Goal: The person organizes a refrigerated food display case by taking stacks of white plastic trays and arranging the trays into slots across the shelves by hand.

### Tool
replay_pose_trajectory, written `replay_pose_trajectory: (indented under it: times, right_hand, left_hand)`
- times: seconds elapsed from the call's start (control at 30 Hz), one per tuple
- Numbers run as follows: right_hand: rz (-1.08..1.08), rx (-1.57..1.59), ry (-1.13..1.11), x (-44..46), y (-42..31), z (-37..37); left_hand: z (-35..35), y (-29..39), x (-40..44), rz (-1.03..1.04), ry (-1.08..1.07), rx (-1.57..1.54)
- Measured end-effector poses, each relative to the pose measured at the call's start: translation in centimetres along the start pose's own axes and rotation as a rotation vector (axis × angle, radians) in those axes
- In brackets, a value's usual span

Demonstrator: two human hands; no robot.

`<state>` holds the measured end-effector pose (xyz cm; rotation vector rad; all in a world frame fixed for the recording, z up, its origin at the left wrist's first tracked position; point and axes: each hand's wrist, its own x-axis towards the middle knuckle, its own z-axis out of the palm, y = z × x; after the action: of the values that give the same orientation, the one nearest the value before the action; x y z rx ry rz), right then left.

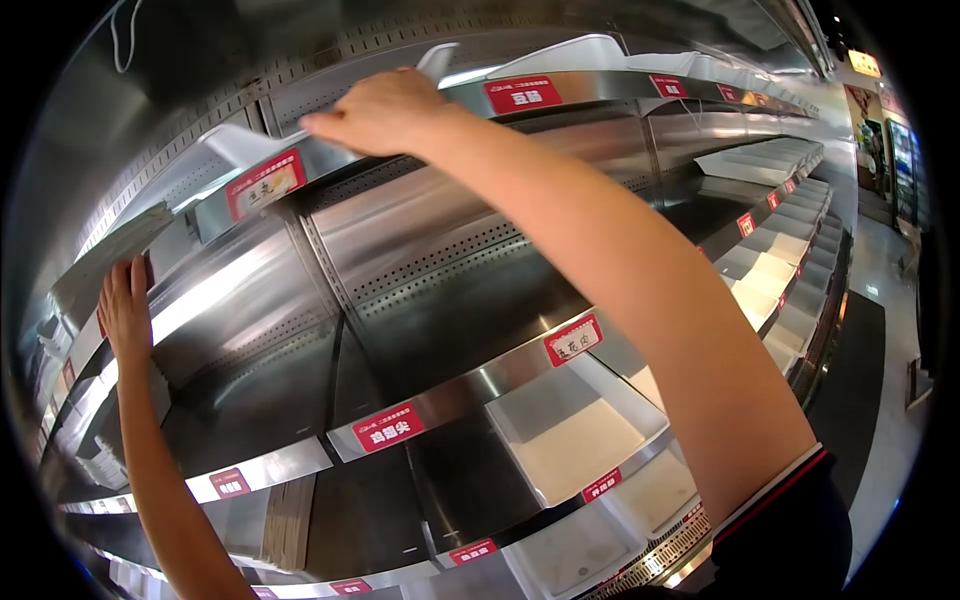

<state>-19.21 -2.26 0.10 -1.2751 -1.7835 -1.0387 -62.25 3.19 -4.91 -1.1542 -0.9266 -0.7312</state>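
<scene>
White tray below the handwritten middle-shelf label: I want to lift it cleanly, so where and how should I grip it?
Likely pinch the tray by its left wall near the front, coming from front-left: the raised wall and open top suit fingers inside, while dark shelf beside it leaves thumb room.

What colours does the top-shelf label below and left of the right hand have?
The label is red with a pale panel, in the head view.
</scene>
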Motion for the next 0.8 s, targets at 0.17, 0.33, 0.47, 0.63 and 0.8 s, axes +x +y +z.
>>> replay_pose_trajectory:
  times: [0.17, 0.33, 0.47, 0.63, 0.8]
  right_hand:
    - [0.05, 0.03, -0.022, -3.2, 8.3, -1.8]
    - [0.129, 0.001, 0.06, -5.0, 12.7, -2.7]
    - [0.175, -0.109, -0.073, -6.4, 14.7, -4.7]
    - [0.168, -0.112, -0.07, -6.6, 14.5, -5.2]
    - [0.202, -0.165, -0.111, -6.0, 14.5, -4.8]
  left_hand:
    - [0.9, -0.8, -0.1, 0.064, 0.013, 0.036]
    - [0.8, -1.4, -0.4, 0.083, -0.048, 0.054]
    - [1.5, -2.1, -0.2, 0.093, -0.095, 0.049]
    - [4.5, -4.6, -1.1, 0.152, -0.056, 0.086]
    - [6.4, -5.7, -2.0, 0.124, -0.088, 0.13]
